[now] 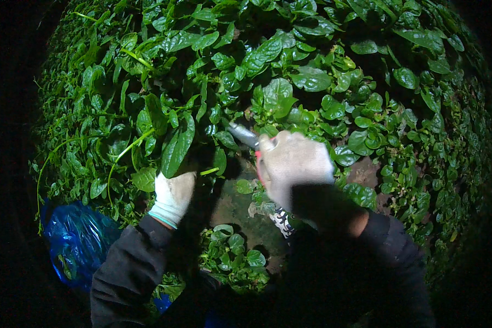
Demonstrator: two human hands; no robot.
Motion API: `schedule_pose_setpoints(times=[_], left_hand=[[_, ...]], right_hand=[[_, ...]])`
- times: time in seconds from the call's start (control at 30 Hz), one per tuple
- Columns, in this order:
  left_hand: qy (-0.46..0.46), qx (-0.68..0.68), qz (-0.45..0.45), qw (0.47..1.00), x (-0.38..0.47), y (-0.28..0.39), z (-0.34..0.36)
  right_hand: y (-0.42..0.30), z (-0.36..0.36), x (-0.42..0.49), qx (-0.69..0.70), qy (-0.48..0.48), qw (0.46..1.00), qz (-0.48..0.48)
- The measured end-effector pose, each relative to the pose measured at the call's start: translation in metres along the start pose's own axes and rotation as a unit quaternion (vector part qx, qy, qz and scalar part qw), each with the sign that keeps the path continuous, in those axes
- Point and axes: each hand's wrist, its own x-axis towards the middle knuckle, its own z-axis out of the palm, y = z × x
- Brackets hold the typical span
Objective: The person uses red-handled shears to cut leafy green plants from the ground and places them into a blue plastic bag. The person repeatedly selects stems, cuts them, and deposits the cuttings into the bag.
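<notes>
My right hand [296, 162], in a pale knit glove, is closed around the red handle of a pair of pruning shears [244, 135]. Their metal end points up and left among low leaves. To the left, my left hand [173, 195] wears a white glove with a teal cuff edge and sits under a long glossy green leaf [178, 145]. Its fingers are mostly hidden by leaves and shadow. A cut-looking green stem [209, 171] shows just right of it; whether the hand holds it, I cannot tell.
Dense leafy green plants [311, 78] spread ahead and to both sides. A blue plastic bag [80, 242] lies at the lower left. Bare soil [240, 205] shows between my arms, with a leafy clump [233, 256] nearer me. Long stems [129, 149] arch at the left.
</notes>
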Motion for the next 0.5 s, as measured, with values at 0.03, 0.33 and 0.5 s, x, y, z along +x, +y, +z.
schedule_pose_setpoints(times=[0.03, 0.33, 0.5], left_hand=[[-0.01, 0.144, 0.027, 0.989, -0.001, -0.001, -0.001], [-0.029, 0.15, 0.018, 0.988, 0.005, 0.005, -0.007], [-0.06, 0.462, 0.077, 0.881, 0.008, 0.026, -0.017]], right_hand=[[0.0, -0.003, 0.002, -0.036, -0.034, 0.999, 0.004], [0.003, -0.009, 0.038, -0.268, -0.169, 0.93, -0.188], [0.01, -0.009, 0.045, -0.314, -0.076, 0.904, -0.282]])
